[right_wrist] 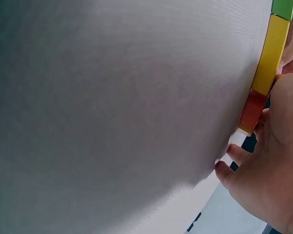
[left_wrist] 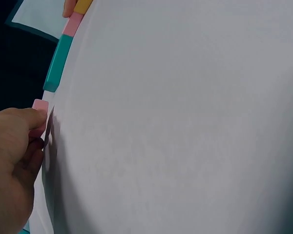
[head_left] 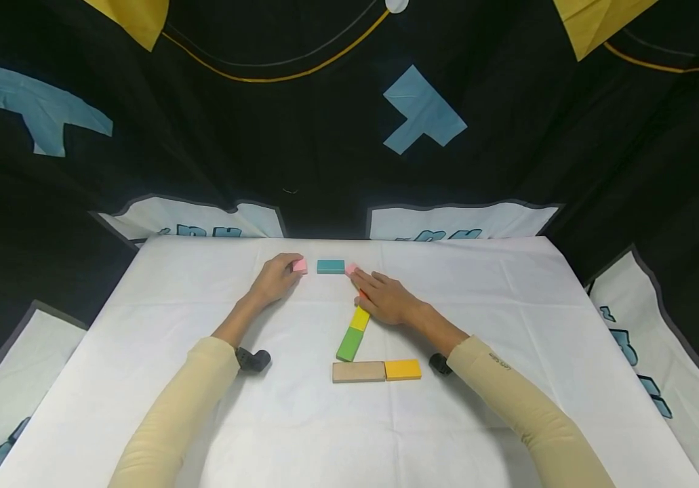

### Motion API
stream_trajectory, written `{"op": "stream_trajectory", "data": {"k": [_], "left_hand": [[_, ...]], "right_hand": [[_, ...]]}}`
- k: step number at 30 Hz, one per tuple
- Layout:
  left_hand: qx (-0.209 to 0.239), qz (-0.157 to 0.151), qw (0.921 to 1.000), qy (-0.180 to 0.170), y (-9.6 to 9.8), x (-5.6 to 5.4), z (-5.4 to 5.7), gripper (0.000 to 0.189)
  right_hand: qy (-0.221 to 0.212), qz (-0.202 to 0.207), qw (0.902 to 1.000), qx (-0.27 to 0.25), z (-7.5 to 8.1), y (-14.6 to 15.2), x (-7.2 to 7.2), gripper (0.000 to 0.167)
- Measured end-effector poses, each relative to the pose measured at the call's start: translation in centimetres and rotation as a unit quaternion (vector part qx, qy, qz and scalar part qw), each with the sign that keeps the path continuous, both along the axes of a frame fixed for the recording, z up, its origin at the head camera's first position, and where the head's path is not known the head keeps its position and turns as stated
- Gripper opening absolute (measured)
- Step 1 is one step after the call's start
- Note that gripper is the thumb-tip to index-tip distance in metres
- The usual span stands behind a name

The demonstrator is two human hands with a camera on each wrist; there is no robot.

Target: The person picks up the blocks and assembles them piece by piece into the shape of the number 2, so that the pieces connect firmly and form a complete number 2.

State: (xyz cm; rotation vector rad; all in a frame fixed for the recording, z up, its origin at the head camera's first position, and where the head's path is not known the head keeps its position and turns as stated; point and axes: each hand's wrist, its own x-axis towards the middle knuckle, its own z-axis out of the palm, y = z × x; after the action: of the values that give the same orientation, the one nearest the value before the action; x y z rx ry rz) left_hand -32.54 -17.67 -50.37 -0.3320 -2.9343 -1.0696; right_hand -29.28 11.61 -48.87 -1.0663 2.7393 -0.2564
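At the far side of the table, the left hand (head_left: 277,276) pinches a small pink block (head_left: 300,266) between thumb and fingers. A short gap separates that block from the left end of a teal block (head_left: 331,267). Against the teal block's right end sits a second pink block (head_left: 350,269). Over this corner lies the right hand (head_left: 388,299), its fingertips at the second pink block and its thumb beside a red block (right_wrist: 254,107), which it partly hides in the head view. From there a yellow block (head_left: 359,318) and a green block (head_left: 350,344) slant toward the near side.
Below the slanted row, a tan block (head_left: 358,372) and an amber block (head_left: 403,369) lie end to end. White cloth covers the table (head_left: 288,434). A dark curtain (head_left: 325,163) hangs behind the far edge. Each wrist wears a small black camera (head_left: 254,360).
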Motion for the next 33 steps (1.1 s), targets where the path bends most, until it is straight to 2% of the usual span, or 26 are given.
{"op": "stream_trajectory", "data": {"k": [7, 12, 19, 29, 33], "left_hand": [[0.001, -0.011, 0.9999, 0.001, 0.8, 0.0, 0.3, 0.043], [0.002, -0.017, 0.9998, 0.008, 1.2, -0.2, 0.0, 0.042], [-0.006, -0.018, 0.9998, 0.012, 1.7, -0.5, -0.2, 0.041], [-0.002, -0.017, 0.9995, 0.027, 2.3, -0.4, -0.1, 0.039], [-0.001, -0.020, 0.9995, 0.024, 2.3, -0.4, 0.1, 0.039]], "right_hand": [[-0.002, -0.001, 1.0000, -0.003, 0.1, -0.1, 0.1, 0.064], [-0.009, -0.010, 0.9999, -0.003, 0.1, 0.0, 0.1, 0.065], [-0.012, -0.013, 0.9998, -0.006, 0.0, 0.1, 0.0, 0.065], [-0.009, -0.011, 0.9998, -0.013, -0.1, 0.1, 0.0, 0.064], [-0.008, -0.011, 0.9998, -0.016, -0.2, 0.1, 0.0, 0.063]]}}
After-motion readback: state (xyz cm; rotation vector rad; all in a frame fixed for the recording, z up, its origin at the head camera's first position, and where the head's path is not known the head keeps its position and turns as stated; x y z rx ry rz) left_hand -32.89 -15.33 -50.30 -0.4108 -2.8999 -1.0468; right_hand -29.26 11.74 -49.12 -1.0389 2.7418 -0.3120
